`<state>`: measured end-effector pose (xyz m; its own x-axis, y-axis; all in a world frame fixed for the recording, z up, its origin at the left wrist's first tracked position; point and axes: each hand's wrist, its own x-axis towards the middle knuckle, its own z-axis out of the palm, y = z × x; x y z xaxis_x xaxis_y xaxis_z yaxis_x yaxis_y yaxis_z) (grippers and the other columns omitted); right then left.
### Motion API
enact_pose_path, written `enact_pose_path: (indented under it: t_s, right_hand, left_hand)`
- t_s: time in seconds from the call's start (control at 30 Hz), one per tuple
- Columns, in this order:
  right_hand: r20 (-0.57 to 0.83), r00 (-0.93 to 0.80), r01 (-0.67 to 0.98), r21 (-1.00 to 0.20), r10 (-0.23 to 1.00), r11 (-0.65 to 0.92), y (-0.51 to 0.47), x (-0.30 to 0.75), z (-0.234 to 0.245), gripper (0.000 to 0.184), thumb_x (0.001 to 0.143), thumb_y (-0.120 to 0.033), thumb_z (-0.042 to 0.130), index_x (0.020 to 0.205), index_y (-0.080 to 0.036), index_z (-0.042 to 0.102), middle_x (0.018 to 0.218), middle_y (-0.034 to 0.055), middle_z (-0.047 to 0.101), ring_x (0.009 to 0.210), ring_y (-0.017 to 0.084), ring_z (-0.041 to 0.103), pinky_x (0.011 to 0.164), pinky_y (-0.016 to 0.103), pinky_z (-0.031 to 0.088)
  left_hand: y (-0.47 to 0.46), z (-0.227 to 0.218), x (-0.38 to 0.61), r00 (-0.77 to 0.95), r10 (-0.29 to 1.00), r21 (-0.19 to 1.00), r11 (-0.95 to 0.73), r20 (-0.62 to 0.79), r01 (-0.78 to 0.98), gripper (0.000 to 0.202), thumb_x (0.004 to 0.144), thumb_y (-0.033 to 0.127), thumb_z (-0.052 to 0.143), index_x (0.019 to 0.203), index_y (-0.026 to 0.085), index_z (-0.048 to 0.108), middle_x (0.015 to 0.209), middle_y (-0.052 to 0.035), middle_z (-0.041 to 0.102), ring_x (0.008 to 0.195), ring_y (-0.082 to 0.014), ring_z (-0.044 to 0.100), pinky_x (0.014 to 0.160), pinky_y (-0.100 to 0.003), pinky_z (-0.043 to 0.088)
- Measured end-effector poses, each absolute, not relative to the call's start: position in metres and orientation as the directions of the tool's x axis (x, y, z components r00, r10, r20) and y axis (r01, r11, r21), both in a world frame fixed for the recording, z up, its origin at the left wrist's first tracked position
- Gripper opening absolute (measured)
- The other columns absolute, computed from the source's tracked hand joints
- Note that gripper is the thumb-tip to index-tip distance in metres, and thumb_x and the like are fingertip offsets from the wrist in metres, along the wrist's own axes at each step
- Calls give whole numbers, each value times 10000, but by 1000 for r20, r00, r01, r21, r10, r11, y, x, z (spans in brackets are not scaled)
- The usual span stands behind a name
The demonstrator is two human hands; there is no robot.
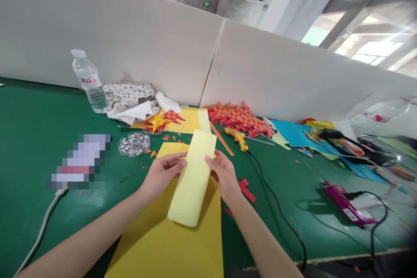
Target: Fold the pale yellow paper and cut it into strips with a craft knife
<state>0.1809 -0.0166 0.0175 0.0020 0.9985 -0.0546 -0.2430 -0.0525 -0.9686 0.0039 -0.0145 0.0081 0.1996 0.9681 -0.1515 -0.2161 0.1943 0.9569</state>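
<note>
A pale yellow folded paper strip [193,180] is held up between both hands over a darker yellow sheet [172,239] that lies on the green table [39,139]. My left hand [163,173] pinches the strip's left edge with its fingers closed on it. My right hand [223,173] grips the strip's right edge the same way. The strip tilts away from me, its far end higher than its near end.
A water bottle [89,80], a patterned cloth [128,94], a dish of googly eyes [134,143], a yellow glue gun [237,137] with a black cord, a heap of red-orange woven paper fish [241,119], blue paper [293,132] and a purple device [347,204] lie around. White partitions [130,39] close the back.
</note>
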Motion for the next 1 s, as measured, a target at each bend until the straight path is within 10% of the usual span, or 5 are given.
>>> enact_pose_path:
  t_s: [0.4, 0.77, 1.0]
  right_hand:
    - [-105, 103, -327, -943, 989, -66, -13, 185, 12, 434, 773, -602, 559, 753, -177, 641, 712, 66, 681, 570, 207, 608, 474, 301, 448]
    - [131, 347, 148, -985, 929, 83, -15, 186, 10, 458, 792, -632, 491, 623, -208, 461, 573, -22, 476, 507, 129, 403, 454, 255, 323]
    - [143, 354, 171, -981, 924, 87, -15, 186, 12, 442, 824, -623, 439, 656, -215, 458, 603, -25, 465, 525, 135, 384, 474, 258, 314]
  left_hand:
    - [-16, 10, 5, 256, 951, 970, 212, -175, -122, 461, 648, 332, 747, 1069, 154, 685, 777, -44, 720, 604, -102, 583, 533, -191, 457]
    - [-18, 12, 8, 293, 941, 974, 205, -169, -97, 411, 652, 287, 731, 1041, 158, 694, 722, -27, 702, 564, -92, 555, 488, -183, 437]
    - [-17, 12, 9, 281, 942, 971, 218, -182, -102, 427, 643, 293, 740, 1041, 148, 691, 661, -10, 679, 524, -81, 521, 476, -185, 410]
